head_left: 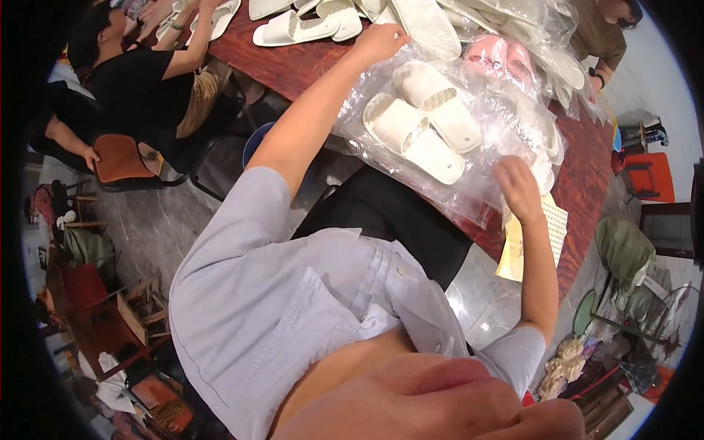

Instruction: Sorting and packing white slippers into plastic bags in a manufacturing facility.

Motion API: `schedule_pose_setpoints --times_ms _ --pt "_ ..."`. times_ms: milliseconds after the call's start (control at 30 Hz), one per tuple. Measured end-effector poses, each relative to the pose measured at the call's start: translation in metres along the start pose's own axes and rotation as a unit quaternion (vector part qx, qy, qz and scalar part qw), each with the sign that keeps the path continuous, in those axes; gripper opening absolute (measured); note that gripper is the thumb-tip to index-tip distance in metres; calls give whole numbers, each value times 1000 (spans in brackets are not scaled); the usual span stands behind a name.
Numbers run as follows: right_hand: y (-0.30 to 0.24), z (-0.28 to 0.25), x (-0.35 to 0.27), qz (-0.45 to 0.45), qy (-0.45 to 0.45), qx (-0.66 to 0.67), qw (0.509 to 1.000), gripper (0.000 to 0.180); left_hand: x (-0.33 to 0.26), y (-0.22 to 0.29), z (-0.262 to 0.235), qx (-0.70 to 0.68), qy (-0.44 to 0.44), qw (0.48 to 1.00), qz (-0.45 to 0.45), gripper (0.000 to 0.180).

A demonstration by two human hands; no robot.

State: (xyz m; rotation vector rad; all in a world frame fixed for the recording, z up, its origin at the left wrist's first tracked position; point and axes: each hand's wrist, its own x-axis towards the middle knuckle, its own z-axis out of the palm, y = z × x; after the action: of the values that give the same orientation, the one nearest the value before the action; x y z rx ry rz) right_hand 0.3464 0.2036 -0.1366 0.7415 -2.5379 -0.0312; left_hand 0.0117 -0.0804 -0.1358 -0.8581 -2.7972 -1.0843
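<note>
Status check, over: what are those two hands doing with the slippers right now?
Left hand grips the far edge of the clear plastic bag. Right hand holds its near edge. Pair of cream slippers lies inside the bag. Loose slippers crowd the red table beyond.

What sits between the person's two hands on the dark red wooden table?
In the head view, a pair of cream slippers in a clear plastic bag lies between the left hand and right hand.

Cream slippers (422, 121) (a pair), bagged — side by side
</note>
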Motion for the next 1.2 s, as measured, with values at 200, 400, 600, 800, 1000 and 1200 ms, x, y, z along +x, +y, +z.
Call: schedule_pose_setpoints --times_ms 200,400,600,800,1000,1200 --pt "-2 24 31 44 -183 152 970 44 11 -6 53 62 -26 997 -34 41" --pt "-11 55 93 1 -204 260 944 46 10 -17 88 -17 1 1000 11 31" --pt "-12 125 128 -57 -131 178 974 21 12 -28 106 -191 69 978 -45 24" --pt "-19 168 125 -23 -67 144 987 22 3 -11 105 -166 179 968 -65 19" --pt "-44 116 86 95 -67 126 985 35 4 -17 81 -139 182 967 -114 14" --pt "-39 98 62 227 -79 117 964 24 13 -59 80 -62 219 962 -148 38"
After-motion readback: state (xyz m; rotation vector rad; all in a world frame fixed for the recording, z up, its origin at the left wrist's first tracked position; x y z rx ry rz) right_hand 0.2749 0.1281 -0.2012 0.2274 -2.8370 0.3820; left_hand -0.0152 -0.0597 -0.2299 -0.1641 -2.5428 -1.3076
